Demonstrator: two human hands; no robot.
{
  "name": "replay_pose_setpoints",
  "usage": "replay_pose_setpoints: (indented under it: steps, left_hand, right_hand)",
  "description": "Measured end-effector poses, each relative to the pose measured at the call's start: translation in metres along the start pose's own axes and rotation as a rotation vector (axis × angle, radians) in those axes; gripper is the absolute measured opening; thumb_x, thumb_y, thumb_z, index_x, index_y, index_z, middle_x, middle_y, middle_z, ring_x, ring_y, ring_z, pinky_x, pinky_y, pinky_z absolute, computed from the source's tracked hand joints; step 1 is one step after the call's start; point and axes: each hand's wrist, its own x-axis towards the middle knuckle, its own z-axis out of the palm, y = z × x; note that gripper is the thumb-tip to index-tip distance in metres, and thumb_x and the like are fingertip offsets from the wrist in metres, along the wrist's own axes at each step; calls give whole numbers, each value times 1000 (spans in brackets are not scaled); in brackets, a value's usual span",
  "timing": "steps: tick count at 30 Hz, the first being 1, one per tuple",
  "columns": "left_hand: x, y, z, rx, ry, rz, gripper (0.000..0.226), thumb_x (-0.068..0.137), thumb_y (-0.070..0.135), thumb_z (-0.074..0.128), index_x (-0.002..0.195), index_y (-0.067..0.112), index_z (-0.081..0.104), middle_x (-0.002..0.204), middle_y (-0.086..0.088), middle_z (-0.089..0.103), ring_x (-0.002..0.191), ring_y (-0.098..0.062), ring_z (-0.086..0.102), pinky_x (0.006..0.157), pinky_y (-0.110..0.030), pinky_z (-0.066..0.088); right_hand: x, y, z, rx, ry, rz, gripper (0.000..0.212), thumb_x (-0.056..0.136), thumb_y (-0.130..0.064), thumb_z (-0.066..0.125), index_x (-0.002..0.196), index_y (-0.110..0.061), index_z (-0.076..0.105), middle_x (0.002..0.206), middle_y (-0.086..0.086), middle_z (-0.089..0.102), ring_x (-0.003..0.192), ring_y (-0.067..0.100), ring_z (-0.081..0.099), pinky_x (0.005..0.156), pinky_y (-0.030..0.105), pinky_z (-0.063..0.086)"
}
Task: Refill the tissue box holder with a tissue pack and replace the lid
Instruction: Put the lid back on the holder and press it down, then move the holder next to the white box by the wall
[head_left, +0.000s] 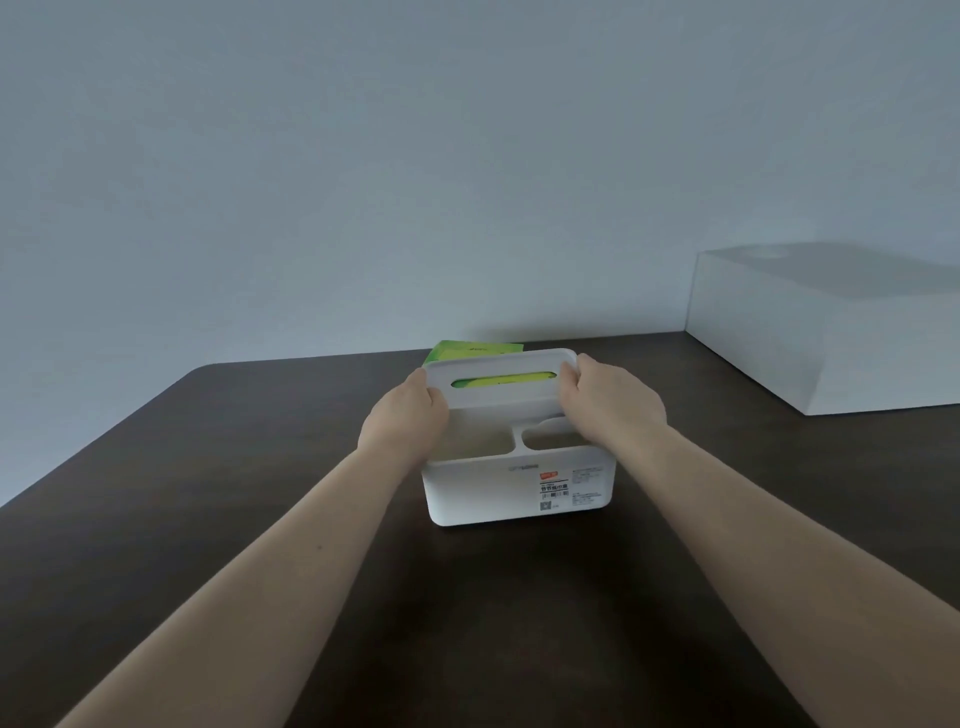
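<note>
head view: a white tissue box holder (519, 488) is seen standing on a dark wooden table (208, 493), with a printed label on its near wall. its white lid (501, 376) is gripped at both short ends and is held tilted over the far part of the holder, with the near compartments left uncovered. the left hand (408, 418) is closed on the lid's left end, its fingers curled around the edge; the right hand (610, 402) is closed on the right end in the same way. a green tissue pack (470, 351) is seen just behind the lid, and green is visible through the lid's slot; whether the pack is in the holder or behind it cannot be told. a large white box (831, 332) is placed well apart at the table's right side, against the pale wall (415, 156)
</note>
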Motion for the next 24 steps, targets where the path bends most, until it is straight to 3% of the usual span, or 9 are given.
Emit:
replay_pose_setpoints:
  steps: [3, 5, 9, 11, 13, 17, 20, 22, 24]
  left_hand:
    - [-8, 2, -2, -21, 14, -62, 35, 93, 20, 24, 99, 9, 56, 108, -17, 62, 89, -31, 52, 75, -33, 41]
    - [-13, 1, -5, -126, -22, -135, 45, 97, 35, 21, 80, 9, 55, 93, -13, 61, 85, -31, 58, 78, -36, 51]
    - [-22, -4, -11, -361, -221, -272, 74, 86, 70, 27, 113, 10, 60, 111, -9, 66, 97, -32, 68, 81, -46, 60]
    - [-31, -6, -16, -373, -334, -264, 65, 81, 72, 39, 115, 20, 55, 117, -4, 63, 100, -29, 68, 75, -42, 61]
    - [-37, -10, -20, -294, -451, -252, 53, 82, 60, 51, 118, 22, 54, 117, -1, 65, 96, -24, 70, 66, -35, 61]
    - [-43, -8, -22, -260, -428, -333, 30, 90, 18, 40, 112, 1, 53, 86, -16, 69, 60, -28, 71, 48, -28, 58]
    - [-44, -2, -13, -273, -286, -295, 22, 94, 10, 43, 103, -5, 55, 71, -15, 60, 55, -28, 65, 44, -27, 55]
    - [-42, 5, -6, -197, -266, -236, 31, 93, 11, 48, 113, -11, 56, 75, -14, 60, 63, -28, 65, 50, -30, 57]
    - [-40, 18, -2, 73, -282, -123, 41, 88, 23, 61, 115, -8, 57, 98, -16, 66, 87, -30, 66, 74, -35, 58]
  right_hand:
    - [-5, -4, -4, 7, -49, 40, 58, 97, -50, 14, 125, -13, 48, 105, 10, 65, 92, 30, 59, 73, 40, 42]
    - [-8, -4, -7, 91, -123, 78, 65, 95, -57, 14, 140, -15, 36, 128, 13, 61, 114, 34, 57, 84, 43, 41]
    - [-20, 1, -18, 331, -300, 113, 74, 93, -61, 29, 153, -26, 7, 152, 8, 40, 134, 35, 42, 104, 48, 40]
    - [-31, 5, -29, 428, -407, 141, 81, 87, -63, 43, 152, -35, 2, 141, -3, 43, 118, 34, 54, 77, 50, 58]
    - [-38, 9, -37, 464, -493, 160, 81, 82, -59, 56, 146, -40, 11, 136, -4, 47, 107, 31, 58, 57, 47, 62]
    - [-47, 10, -44, 399, -600, 283, 44, 93, -34, 45, 132, -15, 39, 109, 16, 63, 82, 30, 66, 64, 41, 60]
    - [-52, 13, -37, 452, -520, 359, 31, 93, -14, 30, 111, 1, 51, 73, 23, 64, 47, 24, 58, 44, 24, 50]
    - [-49, 16, -33, 511, -408, 375, 22, 86, -2, 29, 90, 3, 50, 69, 29, 61, 33, 24, 51, 37, 22, 42]
    - [-40, 25, -33, 570, -313, 415, 18, 82, 3, 30, 78, 2, 48, 69, 30, 60, 31, 25, 49, 40, 26, 40]
